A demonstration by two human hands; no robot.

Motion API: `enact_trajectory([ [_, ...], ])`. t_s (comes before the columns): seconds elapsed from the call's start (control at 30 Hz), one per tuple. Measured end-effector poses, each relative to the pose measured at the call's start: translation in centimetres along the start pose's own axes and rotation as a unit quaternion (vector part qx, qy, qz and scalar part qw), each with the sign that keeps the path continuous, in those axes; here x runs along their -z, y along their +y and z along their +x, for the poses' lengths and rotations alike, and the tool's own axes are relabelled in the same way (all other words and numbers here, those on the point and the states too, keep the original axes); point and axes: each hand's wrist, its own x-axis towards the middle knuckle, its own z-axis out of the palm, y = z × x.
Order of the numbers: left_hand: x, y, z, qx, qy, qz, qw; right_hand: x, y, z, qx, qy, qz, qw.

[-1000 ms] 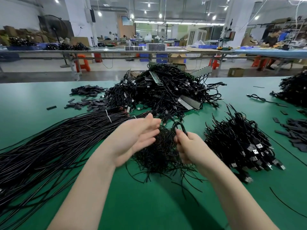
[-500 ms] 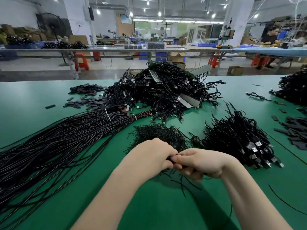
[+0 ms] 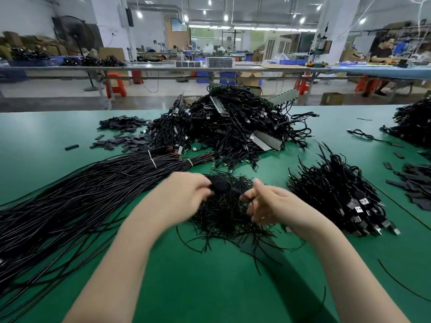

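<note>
one coiled cable (image 3: pixel 221 185) gripped in left hand (image 3: pixel 186 197), right hand (image 3: pixel 272 206) just beside

hands: knuckle-to-knuckle 0.5 s ago, now split apart | L hand (image 3: pixel 184 197) fwd over tie pile (image 3: pixel 224 220), gripping dark coiled bundle (image 3: pixel 221 186) | R hand (image 3: pixel 272 206) off it, fingers spread, blurred mid-move

Setting: factory assembly hall, cable production. Long green table (image 3: pixel 58 131) heaped with black USB cables (image 3: pixel 233 127), tied wire bundles (image 3: pixel 70 194), cut sleeve pieces (image 3: pixel 121 138). Behind: rows of further worktables (image 3: pixel 151 69), blue bins (image 3: pixel 203 76), cardboard boxes (image 3: pixel 250 79), orange stools (image 3: pixel 115 86), pedestal fan (image 3: pixel 74 33). 1 seated worker (image 3: pixel 382 53) far right.
</note>
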Motion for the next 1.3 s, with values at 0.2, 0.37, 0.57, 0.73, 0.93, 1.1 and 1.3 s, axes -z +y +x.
enact_trajectory([
  [0.2, 0.5, -2.4, 0.4, 0.079, 0.301, -0.356, 0.881, -2.3, 2.6, 1.7, 0.06, 0.178, -0.338, 0.922],
  [0.37, -0.3, -2.3, 1.1, 0.121, 0.326, -0.412, 0.842, -4.3, 4.0, 2.4, 0.069, 0.208, -0.423, 0.879],
  [0.57, -0.5, -2.1, 1.3, 0.12, 0.313, -0.396, 0.854, -4.2, 4.0, 2.4, 0.065, 0.215, -0.447, 0.866],
  [0.73, -0.6, -1.8, 1.1, 0.107, 0.3, -0.404, 0.857, -4.2, 4.0, 2.4, 0.051, 0.232, -0.443, 0.864],
  [0.93, -0.8, -1.7, 1.2, 0.111, 0.293, -0.398, 0.862, -4.1, 3.9, 2.2, 0.038, 0.242, -0.422, 0.873],
  [1.1, -0.9, -1.7, 1.3, 0.119, 0.284, -0.386, 0.87, -3.4, 2.8, 1.7, 0.089, 0.343, -0.234, 0.905],
  [1.3, -1.2, -1.0, 1.2, 0.116, 0.238, -0.412, 0.872, -2.6, 1.8, 1.1, 0.119, 0.411, -0.047, 0.902],
])
